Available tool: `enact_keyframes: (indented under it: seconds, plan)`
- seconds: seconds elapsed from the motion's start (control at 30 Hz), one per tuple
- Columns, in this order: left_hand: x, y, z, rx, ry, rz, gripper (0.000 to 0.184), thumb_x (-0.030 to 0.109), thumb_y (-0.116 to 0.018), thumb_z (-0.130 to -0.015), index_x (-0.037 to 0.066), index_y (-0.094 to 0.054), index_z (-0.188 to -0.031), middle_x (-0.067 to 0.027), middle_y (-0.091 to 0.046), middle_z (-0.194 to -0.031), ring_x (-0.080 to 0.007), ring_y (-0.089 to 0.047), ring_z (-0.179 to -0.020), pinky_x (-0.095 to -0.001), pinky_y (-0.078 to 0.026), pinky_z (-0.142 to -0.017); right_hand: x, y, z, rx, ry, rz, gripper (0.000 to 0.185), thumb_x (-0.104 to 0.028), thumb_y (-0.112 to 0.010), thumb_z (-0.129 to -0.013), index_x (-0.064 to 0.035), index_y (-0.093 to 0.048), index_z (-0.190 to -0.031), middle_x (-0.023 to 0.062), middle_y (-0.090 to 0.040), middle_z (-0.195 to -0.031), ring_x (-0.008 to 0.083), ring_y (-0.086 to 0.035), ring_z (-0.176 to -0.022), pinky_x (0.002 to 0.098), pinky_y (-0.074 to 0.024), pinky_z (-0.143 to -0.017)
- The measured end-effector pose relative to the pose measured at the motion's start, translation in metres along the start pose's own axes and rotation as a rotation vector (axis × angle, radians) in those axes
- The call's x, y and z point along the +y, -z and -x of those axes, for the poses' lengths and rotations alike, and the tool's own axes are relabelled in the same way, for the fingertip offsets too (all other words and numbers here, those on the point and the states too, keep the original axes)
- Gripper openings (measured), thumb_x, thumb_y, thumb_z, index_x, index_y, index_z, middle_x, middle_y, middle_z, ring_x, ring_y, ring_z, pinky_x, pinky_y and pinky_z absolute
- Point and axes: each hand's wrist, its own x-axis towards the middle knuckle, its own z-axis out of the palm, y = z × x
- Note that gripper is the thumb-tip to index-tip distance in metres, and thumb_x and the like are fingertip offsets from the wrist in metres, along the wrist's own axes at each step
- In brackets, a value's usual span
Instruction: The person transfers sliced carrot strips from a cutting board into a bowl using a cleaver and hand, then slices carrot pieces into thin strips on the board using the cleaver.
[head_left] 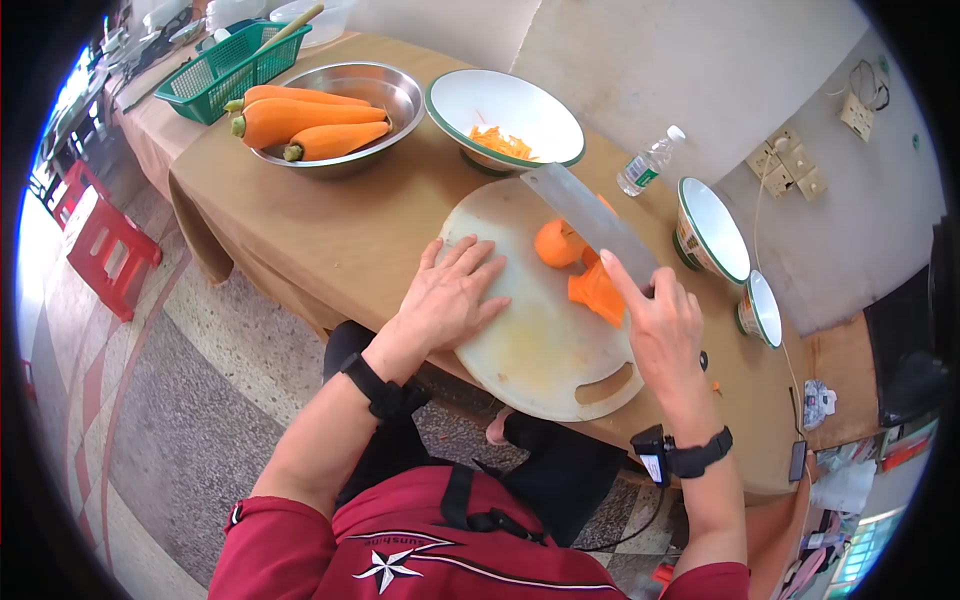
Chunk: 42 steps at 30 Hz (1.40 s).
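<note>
Right hand [668,318] grips cleaver [592,222], blade by the carrot pieces [592,285] on the right half of the cutting board [545,320]. Left hand [455,292] flat on board's left side, fingers spread, holding nothing.

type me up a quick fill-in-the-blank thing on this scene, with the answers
The right hand holds the knife by its ____.
The metal bowl holds ____ whole carrots.
The basket is coloured ____.
The cap on the bottle is ____.

Missing words: handle; three; green; white.
</note>
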Motion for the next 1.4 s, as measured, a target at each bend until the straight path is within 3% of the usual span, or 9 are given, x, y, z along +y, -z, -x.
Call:
enact_keyframes:
  seconds: [0.13,0.2,0.23,0.4,0.43,0.53,0.7,0.9,1.4]
  plan:
    - [-0.001,-0.001,0.000,0.014,-0.003,-0.013,0.050,0.040,-0.056,-0.092,0.012,-0.054,-0.134,-0.0103,-0.045,-0.144,-0.0273,-0.035,-0.139,-0.0505,-0.022,-0.115,-0.002,0.027,0.037,-0.034,-0.097,-0.189,0.065,0.002,-0.058,-0.082,-0.0297,-0.053,-0.138,0.0073,-0.047,-0.080,0.0239,-0.055,-0.068,0.0342,-0.0442,-0.062]
    - [-0.001,-0.002,-0.001,0.012,0.001,-0.012,0.050,0.039,-0.057,-0.092,0.011,-0.055,-0.133,-0.0104,-0.046,-0.143,-0.0274,-0.035,-0.139,-0.0507,-0.022,-0.115,-0.003,0.035,0.059,-0.054,-0.409,-0.666,0.059,0.004,-0.059,-0.085,-0.0178,-0.052,-0.139,0.0055,-0.056,-0.087,0.0200,-0.057,-0.071,0.0323,-0.0470,-0.066]
    - [-0.001,-0.002,-0.001,0.024,0.008,-0.013,0.050,0.038,-0.058,-0.091,0.011,-0.055,-0.133,-0.0105,-0.046,-0.143,-0.0275,-0.036,-0.138,-0.0510,-0.023,-0.114,-0.003,0.034,0.070,-0.058,-0.424,-0.666,0.059,0.004,-0.059,-0.085,-0.0178,-0.052,-0.139,0.0055,-0.056,-0.087,0.0200,-0.057,-0.071,0.0323,-0.0470,-0.066]
    - [0.000,0.000,-0.001,0.032,-0.004,-0.008,0.049,0.037,-0.060,-0.090,0.011,-0.056,-0.131,-0.0098,-0.049,-0.141,-0.0273,-0.037,-0.137,-0.0510,-0.023,-0.114,0.004,0.008,0.124,0.050,-1.054,-1.596,0.046,0.001,-0.054,-0.091,0.0004,-0.045,-0.137,0.0044,-0.061,-0.092,0.0080,-0.055,-0.069,0.0218,-0.0466,-0.058]
    - [-0.001,-0.001,-0.001,0.032,0.001,-0.004,0.049,0.037,-0.061,-0.090,0.011,-0.056,-0.131,-0.0096,-0.049,-0.142,-0.0273,-0.037,-0.138,-0.0508,-0.022,-0.115,0.005,-0.002,0.135,0.073,-1.141,-1.702,0.046,0.000,-0.056,-0.091,-0.0029,-0.044,-0.136,0.0072,-0.060,-0.085,0.0091,-0.055,-0.059,0.0206,-0.0442,-0.050]
    - [-0.001,0.000,-0.002,0.025,0.009,-0.006,0.049,0.037,-0.061,-0.090,0.011,-0.056,-0.131,-0.0094,-0.049,-0.142,-0.0269,-0.037,-0.138,-0.0503,-0.022,-0.115,0.002,-0.022,0.157,0.146,-1.279,-1.904,0.044,-0.001,-0.057,-0.091,-0.0041,-0.044,-0.133,0.0074,-0.058,-0.080,0.0106,-0.053,-0.052,0.0229,-0.0432,-0.045]
    - [-0.001,0.002,-0.003,0.008,0.012,-0.014,0.049,0.037,-0.061,-0.090,0.011,-0.057,-0.131,-0.0094,-0.049,-0.142,-0.0262,-0.038,-0.137,-0.0495,-0.023,-0.115,0.006,-0.032,0.164,0.166,-1.277,-1.950,0.043,-0.005,-0.058,-0.092,-0.0041,-0.044,-0.133,0.0076,-0.057,-0.078,0.0112,-0.052,-0.049,0.0241,-0.0424,-0.041]
    - [0.000,0.001,-0.003,0.030,0.016,-0.030,0.048,0.038,-0.061,-0.090,0.011,-0.058,-0.130,-0.0096,-0.049,-0.142,-0.0267,-0.040,-0.136,-0.0474,-0.024,-0.114,0.005,-0.037,0.162,0.035,-1.220,-1.807,0.043,-0.013,-0.061,-0.093,-0.0004,-0.046,-0.131,0.0052,-0.058,-0.074,0.0085,-0.055,-0.051,0.0226,-0.0453,-0.042]
    - [-0.007,-0.001,-0.006,0.025,-0.002,-0.027,0.049,0.040,-0.059,-0.091,0.010,-0.058,-0.130,-0.0093,-0.050,-0.141,-0.0259,-0.042,-0.134,-0.0466,-0.023,-0.115,0.001,-0.040,0.161,0.091,-1.176,-1.703,0.033,-0.014,-0.060,-0.094,0.0007,-0.052,-0.123,0.0051,-0.058,-0.074,0.0085,-0.056,-0.051,0.0227,-0.0462,-0.043]
